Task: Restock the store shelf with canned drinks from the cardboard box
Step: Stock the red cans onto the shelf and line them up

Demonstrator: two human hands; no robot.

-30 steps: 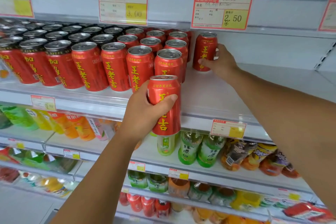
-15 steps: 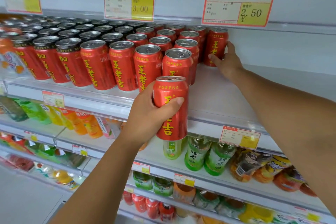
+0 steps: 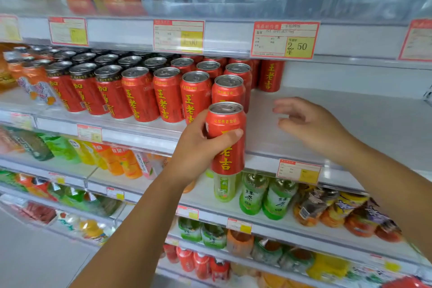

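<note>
left hand (image 3: 198, 147) snug around a glossy red cylindrical can (image 3: 230, 156) (silver lid), right hand (image 3: 311, 124) loose-fingered, empty, over white shelf (image 3: 374, 128)

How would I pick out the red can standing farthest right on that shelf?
Find the white shelf lined with red cans, under the price tag marked 2.50. Just below that tag, at the back, stands the farthest-right can. Unlike its neighbours, it has bare shelf both in front and to its right.

The right hand (image 3: 311, 124) has let go of the rear can (image 3: 271, 76) and drawn back.
</note>
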